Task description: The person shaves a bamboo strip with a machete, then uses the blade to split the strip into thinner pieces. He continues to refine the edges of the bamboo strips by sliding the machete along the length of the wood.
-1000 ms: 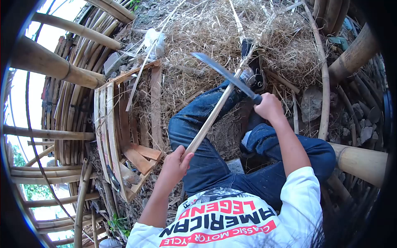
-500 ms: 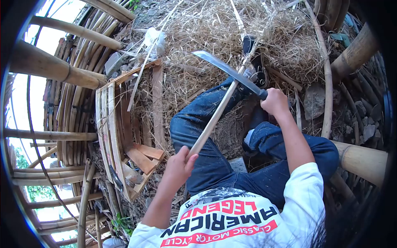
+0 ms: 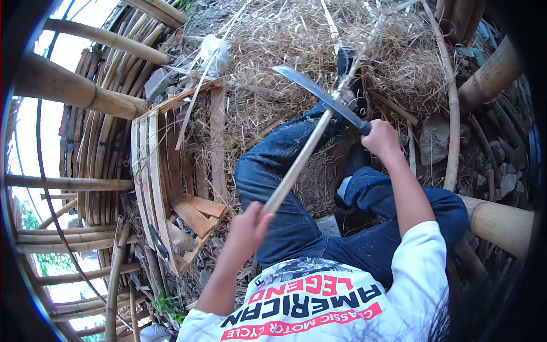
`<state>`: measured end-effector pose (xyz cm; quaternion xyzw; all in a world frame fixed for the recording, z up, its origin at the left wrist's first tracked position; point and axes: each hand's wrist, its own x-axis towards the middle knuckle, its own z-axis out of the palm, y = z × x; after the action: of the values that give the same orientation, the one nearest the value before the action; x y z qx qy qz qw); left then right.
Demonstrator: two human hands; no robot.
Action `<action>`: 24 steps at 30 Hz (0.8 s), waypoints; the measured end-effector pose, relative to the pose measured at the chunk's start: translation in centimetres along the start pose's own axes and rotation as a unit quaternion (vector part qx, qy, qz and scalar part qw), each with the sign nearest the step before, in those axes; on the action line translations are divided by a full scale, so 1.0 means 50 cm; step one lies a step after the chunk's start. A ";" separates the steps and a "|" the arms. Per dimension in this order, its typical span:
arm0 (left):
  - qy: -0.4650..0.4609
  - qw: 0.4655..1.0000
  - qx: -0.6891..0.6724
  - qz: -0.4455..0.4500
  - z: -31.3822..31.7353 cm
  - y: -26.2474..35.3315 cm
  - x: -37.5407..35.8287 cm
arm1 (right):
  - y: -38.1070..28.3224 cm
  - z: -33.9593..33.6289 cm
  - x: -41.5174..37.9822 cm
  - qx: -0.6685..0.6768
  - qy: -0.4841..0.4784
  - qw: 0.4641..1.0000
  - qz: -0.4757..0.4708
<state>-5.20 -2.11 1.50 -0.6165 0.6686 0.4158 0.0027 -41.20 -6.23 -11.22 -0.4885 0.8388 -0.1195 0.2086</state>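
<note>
My left hand [image 3: 249, 229] is closed around the near end of a pale bamboo strip [image 3: 298, 164], which slants up and away over my legs. In my right hand [image 3: 380, 138] is the dark handle of a curved machete [image 3: 310, 85], its fingers wrapped round it. The blade lies across the strip near my foot, its tip pointing up and left. Where blade and strip cross, curly shavings cling to the strip, and its far end is hard to make out among them. My jeans-clad legs [image 3: 273, 154] are bent beneath the strip.
Dry shavings [image 3: 273, 51] cover the ground ahead. A wooden crate [image 3: 154, 176] with wood pieces stands at my left, another knife [image 3: 159, 242] against its side. Bamboo poles [image 3: 85, 85] line the left. Stones [image 3: 434, 139] and a thick bamboo pole [image 3: 498, 225] lie at right.
The machete and my right hand have shifted slightly to the right. My left hand and the strip's near end have moved only a little.
</note>
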 end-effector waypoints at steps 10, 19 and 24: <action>-0.046 0.996 -0.064 -0.030 -0.001 -0.011 0.032 | -0.129 0.029 -0.102 0.007 -0.033 0.989 -0.142; 0.116 0.965 0.225 0.068 0.051 -0.071 0.018 | -0.098 0.013 -0.080 -0.093 -0.088 0.982 -0.138; 0.127 0.960 0.220 0.114 0.055 -0.037 0.039 | -0.023 -0.007 -0.017 -0.060 -0.008 0.998 -0.006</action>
<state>-5.52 -2.00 -2.34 -0.5678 0.8045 0.1741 0.0059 -40.09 -6.06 -10.24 -0.5062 0.8399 -0.0663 0.1843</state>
